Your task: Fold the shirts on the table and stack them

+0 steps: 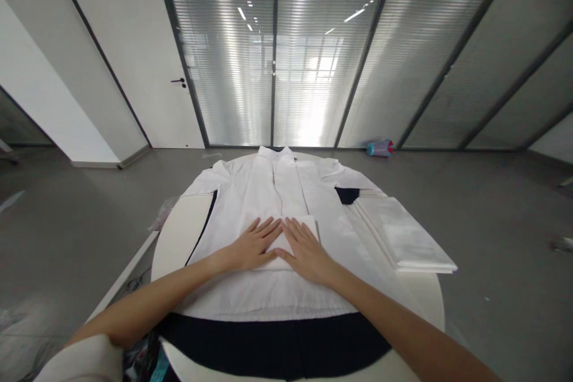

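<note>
A white short-sleeved shirt (237, 191) lies spread out face up, its collar toward the far edge of the table. On its middle rests a small folded white cloth (286, 259). My left hand (254, 245) lies flat on this cloth with fingers stretched out. Beside it my right hand (308, 253) also presses flat on the cloth, and the fingertips and thumbs of both hands meet or nearly meet. Beneath the shirt is a dark navy fabric (268, 343), showing along the near hem and by the sleeves.
The round white table (172, 245) carries everything. A stack of folded white cloth (407, 233) overhangs its right edge. A blue-and-red cylindrical item (379, 148) lies on the floor by the glass partition (308, 71). Clear plastic (163, 212) shows at the table's left.
</note>
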Demonstrator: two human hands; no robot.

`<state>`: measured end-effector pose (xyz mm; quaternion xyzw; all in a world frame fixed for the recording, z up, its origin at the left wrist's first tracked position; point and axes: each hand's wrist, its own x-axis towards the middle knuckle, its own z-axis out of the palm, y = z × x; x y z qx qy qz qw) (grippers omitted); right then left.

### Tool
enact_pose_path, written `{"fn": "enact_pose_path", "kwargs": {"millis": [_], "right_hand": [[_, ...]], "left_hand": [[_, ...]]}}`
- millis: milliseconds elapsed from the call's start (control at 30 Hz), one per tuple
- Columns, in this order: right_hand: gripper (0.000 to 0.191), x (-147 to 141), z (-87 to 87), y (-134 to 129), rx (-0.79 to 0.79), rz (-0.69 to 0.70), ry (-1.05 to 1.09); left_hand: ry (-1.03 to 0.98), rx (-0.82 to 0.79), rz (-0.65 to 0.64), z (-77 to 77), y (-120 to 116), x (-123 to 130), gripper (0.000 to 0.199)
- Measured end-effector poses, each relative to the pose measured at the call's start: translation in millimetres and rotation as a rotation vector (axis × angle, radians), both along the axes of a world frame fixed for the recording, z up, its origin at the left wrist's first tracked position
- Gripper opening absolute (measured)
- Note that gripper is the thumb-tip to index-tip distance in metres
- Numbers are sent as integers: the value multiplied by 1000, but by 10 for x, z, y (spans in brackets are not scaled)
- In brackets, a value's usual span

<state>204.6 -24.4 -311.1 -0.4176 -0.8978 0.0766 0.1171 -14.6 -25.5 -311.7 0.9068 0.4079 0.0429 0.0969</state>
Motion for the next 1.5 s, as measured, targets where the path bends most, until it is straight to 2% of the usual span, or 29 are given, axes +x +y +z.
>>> {"fn": "enact_pose_path", "kwargs": {"millis": [100,200,300,400,467,567,667,800,867,967,1067,1167,1233,1300,1333,1400,1467,1500], "right_hand": [[83,92,-164,11,-16,16,-19],[84,266,-251,18,-21,7,-23],[84,392,-275,17,-38,9,-22],[81,460,-217,-21,35,56,16],[70,501,-125,-74,141,134,36],[40,567,34,-180,300,257,-6],[35,607,105,-267,394,284,-87],[38,574,35,-247,454,268,-94],[32,543,24,-184,500,265,-55],[26,542,165,-146,624,263,48],[27,635,439,-331,681,281,186],[31,773,616,-722,531,332,297],[35,843,618,-987,326,352,318],[37,882,557,-1177,118,343,279],[35,894,520,-1235,21,333,241],[27,917,458,-1287,-148,320,170],[24,954,425,-1273,-235,311,145],[27,976,419,-1250,-234,312,152]], "left_hand": [[-21,-19,-18,-47,71,-109,71],[-26,-9,46,-117,160,-302,67],[-35,42,172,-170,214,-535,61],[-99,165,244,-105,125,-704,57],[-163,248,166,11,-38,-740,55],[-142,291,-77,175,-344,-683,42],[-22,354,-210,189,-535,-585,28],[1,483,-226,85,-472,-525,26],[-43,568,-240,115,-375,-518,23],[-154,727,-267,336,-309,-513,22],[-256,796,-283,624,-488,-493,30],[-313,654,-335,744,-886,-432,37],[-316,457,-369,711,-1137,-375,32],[-315,224,-415,651,-1262,-324,24],[-331,112,-441,630,-1254,-305,21],[-382,-77,-459,619,-1083,-275,27],[-437,-165,-416,631,-723,-231,38],[-462,-153,-403,630,-493,-194,43]]}}
